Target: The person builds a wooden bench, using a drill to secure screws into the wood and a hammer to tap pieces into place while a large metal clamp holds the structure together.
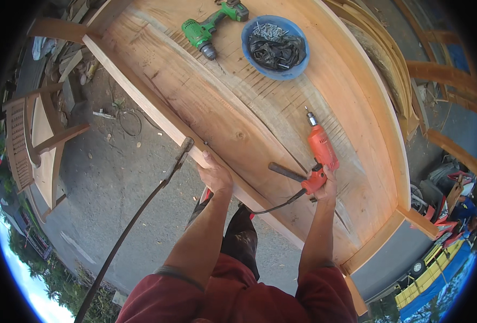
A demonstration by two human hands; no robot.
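Head view: box (pixel 377 105) appears framed, screws (pixel 269 31) left loose; right fingers (pixel 329 179) grip red drill (pixel 323 148); left fingers (pixel 208 159) on rail (pixel 147 103), closure unclear.

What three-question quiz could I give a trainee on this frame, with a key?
1. Which hand holds the orange drill?
2. True or false: the green drill lies outside the blue bowl.
3. What shares the blue bowl with the metal fasteners?
A) A yellow sponge
B) Crumpled black material
C) A red glove

Key:
1. The right hand
2. True
3. B
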